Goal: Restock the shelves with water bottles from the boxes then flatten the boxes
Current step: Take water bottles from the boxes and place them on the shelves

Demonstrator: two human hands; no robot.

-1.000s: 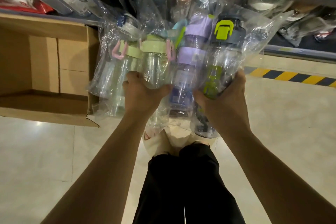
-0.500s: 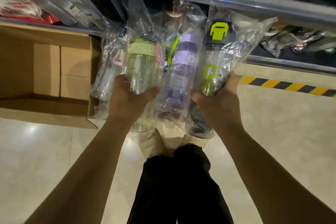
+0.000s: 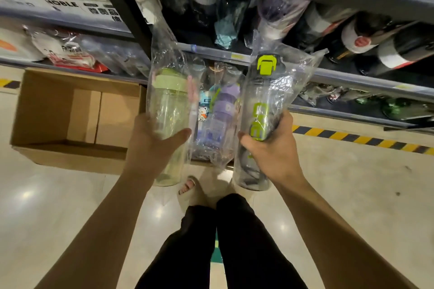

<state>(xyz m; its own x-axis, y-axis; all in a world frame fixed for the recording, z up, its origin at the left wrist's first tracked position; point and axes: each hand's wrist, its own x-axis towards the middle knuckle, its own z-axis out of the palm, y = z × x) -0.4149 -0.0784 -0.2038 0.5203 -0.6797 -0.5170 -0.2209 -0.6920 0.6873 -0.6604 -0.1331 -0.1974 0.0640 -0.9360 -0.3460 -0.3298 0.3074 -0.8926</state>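
My left hand [image 3: 152, 143] grips a clear bottle with a pale green lid [image 3: 168, 110], wrapped in a plastic bag. My right hand [image 3: 270, 148] grips a grey bottle with a lime green clasp [image 3: 264, 105], also bagged. Between them a purple-lidded bottle [image 3: 222, 112] and a bottle with a cartoon print [image 3: 203, 112] stand lower down in their bags; what they rest on is hidden. An open cardboard box [image 3: 47, 110] lies on the floor to the left, its inside bare. The shelf edge [image 3: 352, 80] runs just beyond the bottles.
The shelves [image 3: 281, 19] above hold several bagged bottles and dark flasks. Packaged goods [image 3: 68, 54] fill the left bay behind a black upright post [image 3: 124, 7]. Yellow and black tape [image 3: 352, 138] marks the floor on the right. My legs and sandalled foot [image 3: 190, 185] are below.
My view has tilted up towards the shelves. My hands have spread apart, each lifting one bottle. The purple and cartoon bottles have stayed lower between them.
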